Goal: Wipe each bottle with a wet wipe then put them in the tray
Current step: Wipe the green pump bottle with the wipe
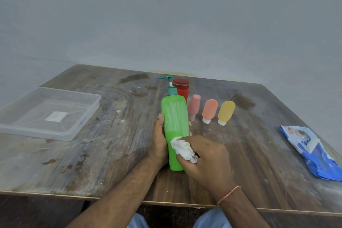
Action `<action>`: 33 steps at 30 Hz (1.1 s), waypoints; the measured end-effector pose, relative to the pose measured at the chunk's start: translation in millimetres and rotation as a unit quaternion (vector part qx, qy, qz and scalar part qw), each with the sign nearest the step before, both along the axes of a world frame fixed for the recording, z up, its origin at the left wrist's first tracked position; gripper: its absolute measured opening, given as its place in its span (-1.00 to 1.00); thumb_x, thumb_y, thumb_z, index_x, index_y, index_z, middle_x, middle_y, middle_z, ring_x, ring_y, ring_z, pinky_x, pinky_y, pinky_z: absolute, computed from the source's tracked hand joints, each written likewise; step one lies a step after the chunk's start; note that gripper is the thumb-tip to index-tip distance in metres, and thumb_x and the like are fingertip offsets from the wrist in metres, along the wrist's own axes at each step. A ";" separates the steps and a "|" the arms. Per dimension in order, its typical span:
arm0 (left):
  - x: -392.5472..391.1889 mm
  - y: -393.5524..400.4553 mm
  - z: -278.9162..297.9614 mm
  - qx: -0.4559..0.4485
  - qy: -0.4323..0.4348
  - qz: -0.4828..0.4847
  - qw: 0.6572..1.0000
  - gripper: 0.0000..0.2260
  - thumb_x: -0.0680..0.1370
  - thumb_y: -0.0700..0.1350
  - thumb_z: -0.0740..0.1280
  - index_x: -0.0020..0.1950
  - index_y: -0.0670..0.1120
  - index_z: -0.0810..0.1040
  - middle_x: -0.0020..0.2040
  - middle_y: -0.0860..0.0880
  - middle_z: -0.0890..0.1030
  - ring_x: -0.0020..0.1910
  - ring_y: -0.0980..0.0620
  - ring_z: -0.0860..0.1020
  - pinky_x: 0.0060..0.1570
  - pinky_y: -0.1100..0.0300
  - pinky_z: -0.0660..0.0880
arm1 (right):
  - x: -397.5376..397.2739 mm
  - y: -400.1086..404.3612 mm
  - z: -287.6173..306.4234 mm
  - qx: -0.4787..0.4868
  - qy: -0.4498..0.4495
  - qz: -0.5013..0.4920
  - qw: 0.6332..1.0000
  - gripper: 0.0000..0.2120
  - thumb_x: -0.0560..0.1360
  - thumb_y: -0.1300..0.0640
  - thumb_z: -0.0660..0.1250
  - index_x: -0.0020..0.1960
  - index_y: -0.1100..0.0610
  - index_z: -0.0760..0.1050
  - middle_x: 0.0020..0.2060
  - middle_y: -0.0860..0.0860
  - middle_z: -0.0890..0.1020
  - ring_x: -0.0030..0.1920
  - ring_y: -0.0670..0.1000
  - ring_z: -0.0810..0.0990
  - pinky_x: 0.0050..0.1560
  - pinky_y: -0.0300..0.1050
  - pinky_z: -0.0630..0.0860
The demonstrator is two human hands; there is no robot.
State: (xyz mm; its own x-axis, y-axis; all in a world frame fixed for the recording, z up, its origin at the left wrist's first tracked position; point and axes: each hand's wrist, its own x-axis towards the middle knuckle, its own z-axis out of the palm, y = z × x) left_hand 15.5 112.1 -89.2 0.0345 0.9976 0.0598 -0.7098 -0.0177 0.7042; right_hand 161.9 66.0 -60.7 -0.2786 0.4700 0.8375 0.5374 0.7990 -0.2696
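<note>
Surface: a worn, scratched brown wooden table [114, 135], marked by a dark stain [242, 101] at two o'clock.
Backdrop: a plain grey-blue wall [166, 15], seen at twelve o'clock.

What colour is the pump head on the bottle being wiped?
Teal green, darker than the bright green bottle body; the pump head shows in the head view.

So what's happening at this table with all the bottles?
A person is cleaning bottles. The left hand holds a tall green pump bottle while the right hand rubs its lower part with a crumpled white wipe. A red jar and three small bottles, pink, orange and yellow, stand behind it on the table. The clear tray at the left holds no bottles yet. A blue wipes pack lies at the right.
</note>
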 end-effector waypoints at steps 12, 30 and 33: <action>1.0 1.0 3.0 0.002 0.012 0.028 1.000 -0.17 0.35 0.42 0.47 0.28 -0.25 0.63 0.05 -0.28 0.68 0.01 -0.19 0.68 0.06 -0.04 0.64 | 12.3 9.4 -6.6 -0.073 0.027 -0.010 0.997 -0.86 0.49 0.09 0.53 0.04 -0.03 0.77 -0.04 -0.29 0.72 -0.06 -0.25 0.69 0.00 -0.31 0.60; 2.7 -1.1 5.7 -0.022 -0.011 0.058 0.998 -0.39 0.52 0.30 0.15 0.11 -0.13 0.76 0.10 -0.22 0.73 0.03 -0.12 0.73 0.07 -0.02 0.68 | 18.1 18.1 -3.3 -0.169 0.074 -0.002 0.983 -0.92 0.50 0.09 0.51 -0.18 0.03 0.70 -0.19 -0.16 0.75 -0.14 -0.10 0.72 -0.16 -0.02 0.62; 2.1 -2.1 5.6 -0.020 -0.002 0.059 0.998 -0.39 0.54 0.30 0.13 0.10 -0.11 0.78 0.12 -0.24 0.72 0.07 -0.14 0.72 0.08 -0.02 0.68 | 14.4 21.8 -2.0 -0.165 0.096 -0.033 0.981 -0.85 0.50 0.03 0.46 -0.22 0.03 0.67 -0.22 -0.18 0.74 -0.19 -0.15 0.70 -0.20 -0.04 0.62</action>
State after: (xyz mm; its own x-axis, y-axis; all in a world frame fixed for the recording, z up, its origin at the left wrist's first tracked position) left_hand 17.6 110.0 -83.5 -0.0836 0.9963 0.0206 -0.7071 -0.0738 0.7033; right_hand 176.3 87.8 -62.7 -0.0908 0.7356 0.6713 0.4994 0.6168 -0.6083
